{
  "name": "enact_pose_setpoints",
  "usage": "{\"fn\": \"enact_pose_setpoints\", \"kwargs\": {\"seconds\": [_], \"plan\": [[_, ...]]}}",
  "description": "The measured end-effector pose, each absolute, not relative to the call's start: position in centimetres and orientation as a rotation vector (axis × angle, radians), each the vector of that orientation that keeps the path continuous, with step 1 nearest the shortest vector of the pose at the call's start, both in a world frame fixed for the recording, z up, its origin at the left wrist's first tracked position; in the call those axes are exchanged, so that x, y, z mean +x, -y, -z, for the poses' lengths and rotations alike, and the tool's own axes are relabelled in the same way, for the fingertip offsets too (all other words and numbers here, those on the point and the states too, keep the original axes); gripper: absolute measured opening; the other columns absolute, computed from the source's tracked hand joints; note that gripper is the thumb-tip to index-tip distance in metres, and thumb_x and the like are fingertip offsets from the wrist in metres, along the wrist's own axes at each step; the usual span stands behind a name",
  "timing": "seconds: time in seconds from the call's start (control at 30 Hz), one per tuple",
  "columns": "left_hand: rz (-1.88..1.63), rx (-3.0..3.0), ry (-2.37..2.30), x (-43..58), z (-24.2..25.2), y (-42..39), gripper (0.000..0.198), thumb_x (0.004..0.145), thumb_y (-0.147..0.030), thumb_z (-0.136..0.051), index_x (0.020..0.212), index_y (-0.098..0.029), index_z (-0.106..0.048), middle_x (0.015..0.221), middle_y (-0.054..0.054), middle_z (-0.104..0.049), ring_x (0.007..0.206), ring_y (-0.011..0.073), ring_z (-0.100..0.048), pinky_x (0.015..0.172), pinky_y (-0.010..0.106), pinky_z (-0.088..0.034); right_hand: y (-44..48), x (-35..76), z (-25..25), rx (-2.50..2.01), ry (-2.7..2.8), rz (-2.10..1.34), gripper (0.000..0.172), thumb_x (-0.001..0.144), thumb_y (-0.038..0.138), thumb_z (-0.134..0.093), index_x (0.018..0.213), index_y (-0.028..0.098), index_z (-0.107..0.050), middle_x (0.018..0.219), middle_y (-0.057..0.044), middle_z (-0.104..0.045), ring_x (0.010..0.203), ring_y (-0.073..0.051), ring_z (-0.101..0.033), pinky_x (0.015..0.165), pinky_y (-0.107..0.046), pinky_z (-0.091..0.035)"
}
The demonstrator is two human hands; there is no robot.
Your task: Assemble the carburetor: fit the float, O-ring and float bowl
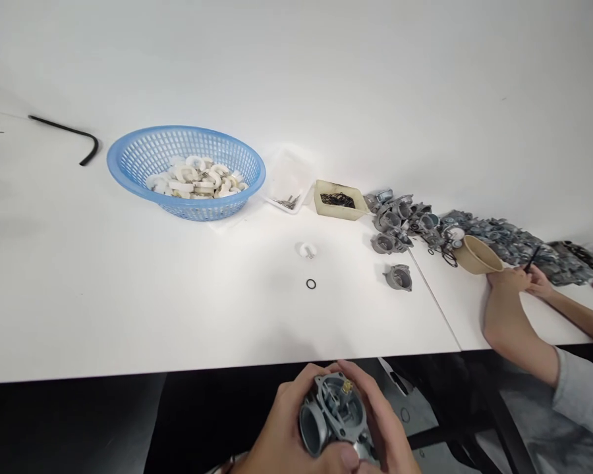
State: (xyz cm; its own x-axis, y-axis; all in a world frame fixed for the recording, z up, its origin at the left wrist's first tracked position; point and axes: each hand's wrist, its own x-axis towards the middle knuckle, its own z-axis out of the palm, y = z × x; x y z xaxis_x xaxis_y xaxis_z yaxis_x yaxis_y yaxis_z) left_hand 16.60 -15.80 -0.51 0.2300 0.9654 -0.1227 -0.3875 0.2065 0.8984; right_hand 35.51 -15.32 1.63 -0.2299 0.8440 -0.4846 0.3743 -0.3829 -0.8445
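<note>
A grey metal carburetor body [343, 411] with a brass fitting in its open chamber is held just below the table's front edge. My left hand [282, 428] wraps round its left side, by the round bore. My right hand [386, 421] closes round the other side; a thumb lies along the bottom of the part. On the table beyond my hands lie a white curved float [307, 250] with a pin and a black O-ring [311, 284]. To their right sits a grey metal float bowl [399, 278].
A blue basket [128, 155] holds several white floats. Beside it stand a white tray [304, 174] with pins and a cream tray [337, 212] with black rings. Grey carburetor parts [400, 217] are heaped rightward. A co-worker's arms [516, 322] reach in near a tan bowl [474, 257].
</note>
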Motion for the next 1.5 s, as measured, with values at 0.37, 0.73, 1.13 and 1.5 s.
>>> {"fn": "enact_pose_setpoints", "kwargs": {"seconds": [0.37, 0.73, 1.13, 1.5], "plan": [[-0.926, 1.422, -0.934, 10.4, -5.5, 9.5, 0.049, 0.081, -0.049, -0.078, 0.119, -0.025, -0.06, 0.109, 0.004, -0.069, 0.095, 0.0221, -0.064, 0.083, 0.031, -0.05, 4.3, 31.9, -4.3, -0.761, 2.026, -1.469, 0.066, 0.081, 0.043, -0.082, 0.142, 0.041, -0.055, 0.133, -0.005, -0.059, 0.121, -0.028, -0.059, 0.099, -0.037, -0.053], [-0.788, 1.768, -1.232, 0.8, -3.5, -2.1, 0.055, 0.078, -0.045, -0.082, 0.123, -0.029, -0.054, 0.109, 0.001, -0.068, 0.092, 0.0194, -0.061, 0.078, 0.031, -0.046, -8.1, 24.0, -4.6, -0.821, 2.38, -1.111, 0.046, 0.081, 0.028, -0.081, 0.121, 0.03, -0.059, 0.117, 0.0, -0.063, 0.102, -0.02, -0.062, 0.092, -0.038, -0.053], [-0.774, 1.886, -1.337, -0.4, -1.6, -1.9, 0.063, 0.082, -0.049, -0.078, 0.138, -0.032, -0.054, 0.13, 0.006, -0.061, 0.122, 0.028, -0.055, 0.104, 0.044, -0.045, -8.7, 23.2, -0.9, -0.912, 2.481, -0.831, 0.051, 0.083, 0.039, -0.079, 0.124, 0.034, -0.049, 0.12, 0.001, -0.065, 0.108, -0.024, -0.06, 0.101, -0.044, -0.039], [-0.99, 1.826, -1.389, 1.1, -1.6, -1.4, 0.023, 0.096, -0.029, -0.063, 0.118, -0.026, -0.064, 0.115, 0.002, -0.066, 0.1, 0.0185, -0.063, 0.085, 0.031, -0.051, -8.9, 23.5, 0.1, -0.84, 2.499, -0.696, 0.056, 0.084, 0.044, -0.08, 0.127, 0.032, -0.046, 0.115, -0.002, -0.068, 0.099, -0.025, -0.064, 0.094, -0.042, -0.036]]}}
